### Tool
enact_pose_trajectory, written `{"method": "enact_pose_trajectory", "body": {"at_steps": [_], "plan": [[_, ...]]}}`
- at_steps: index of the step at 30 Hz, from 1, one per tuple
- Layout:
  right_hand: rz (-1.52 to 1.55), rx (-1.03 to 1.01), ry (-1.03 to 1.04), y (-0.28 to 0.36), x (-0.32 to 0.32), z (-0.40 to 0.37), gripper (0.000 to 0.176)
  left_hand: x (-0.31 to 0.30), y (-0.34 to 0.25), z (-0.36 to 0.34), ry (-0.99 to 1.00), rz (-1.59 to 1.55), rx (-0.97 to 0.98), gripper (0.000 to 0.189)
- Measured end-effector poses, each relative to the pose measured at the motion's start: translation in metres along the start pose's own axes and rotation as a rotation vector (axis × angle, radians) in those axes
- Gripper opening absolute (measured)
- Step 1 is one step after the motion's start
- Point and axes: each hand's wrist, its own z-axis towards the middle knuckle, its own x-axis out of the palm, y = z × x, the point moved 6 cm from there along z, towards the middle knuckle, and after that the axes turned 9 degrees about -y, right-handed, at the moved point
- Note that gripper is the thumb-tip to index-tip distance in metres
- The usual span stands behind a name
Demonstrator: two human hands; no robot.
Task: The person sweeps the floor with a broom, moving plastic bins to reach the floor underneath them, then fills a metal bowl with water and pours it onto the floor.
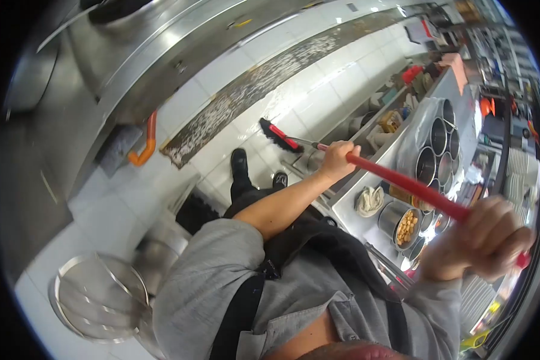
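Note:
A broom [408,182] with a long red handle runs diagonally from the upper middle to the right side. My left hand [340,161] is wrapped around the handle partway along it. Near the handle's top end, my right hand [492,240] is closed on it, slightly blurred. The red and black brush head [280,135] rests on the wet white floor tiles [324,99], just beyond my shoes [238,162]. Behind the brush head runs a dark floor strip [264,84] covered with whitish, wet-looking patches.
At right, a steel counter [349,201] holds a crumpled cloth [369,201], a pot of yellowish food chunks [396,217] and several round containers [438,137]. Stacked plates [518,180] stand farther right. Steel equipment [144,60] and an orange pipe [148,141] are at left, a large wire strainer [60,294] lower left.

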Motion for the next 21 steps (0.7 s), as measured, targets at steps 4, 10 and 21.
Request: {"method": "enact_pose_trajectory", "body": {"at_steps": [4,10,21], "plan": [[-0.048,-0.042,0.155,-0.036,0.0,-0.029,0.021,0.053,0.052,0.035,0.081,-0.014,0.0,0.026],[-0.635,-0.006,-0.154,-0.168,-0.071,-0.062,0.015,0.147,0.11,0.131,0.323,-0.047,0.119,0.027],[-0.772,0.007,-0.577,-0.081,-0.192,-0.023,0.01,0.213,-0.095,0.139,0.462,-0.275,0.37,0.019]]}}
